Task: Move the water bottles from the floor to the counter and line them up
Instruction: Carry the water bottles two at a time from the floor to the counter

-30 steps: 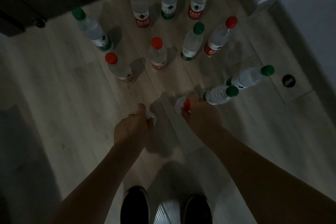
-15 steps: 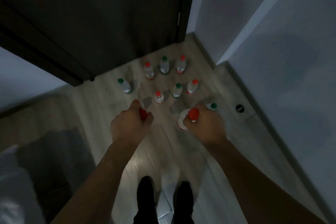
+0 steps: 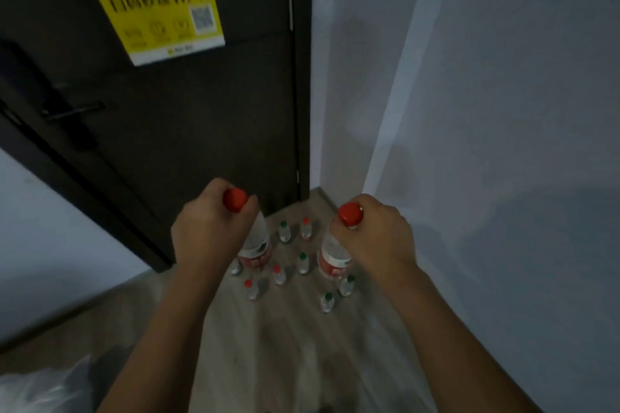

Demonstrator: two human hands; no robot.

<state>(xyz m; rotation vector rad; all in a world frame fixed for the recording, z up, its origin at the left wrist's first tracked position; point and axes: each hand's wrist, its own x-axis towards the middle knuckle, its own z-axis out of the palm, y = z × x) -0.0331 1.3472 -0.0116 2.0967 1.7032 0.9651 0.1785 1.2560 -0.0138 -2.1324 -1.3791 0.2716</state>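
My left hand (image 3: pixel 204 231) grips the neck of a clear red-capped water bottle (image 3: pixel 256 246), which hangs upright high above the floor. My right hand (image 3: pixel 372 238) holds a second red-capped water bottle (image 3: pixel 332 260) the same way. Far below, between and under the two held bottles, several small-looking water bottles (image 3: pixel 303 263) with red or green caps stand on the wooden floor (image 3: pixel 278 339) in the corner. No counter is in view.
A dark door (image 3: pixel 174 104) with a yellow Wi-Fi sign (image 3: pixel 161 18) and a lever handle (image 3: pixel 72 111) stands ahead. Grey walls (image 3: pixel 486 111) close the corner on the right. Something pale and crinkled (image 3: pixel 40 389) lies at bottom left.
Both hands have risen from floor level with a red-capped bottle each. The view has lifted, so the standing bottles now look small and far below.
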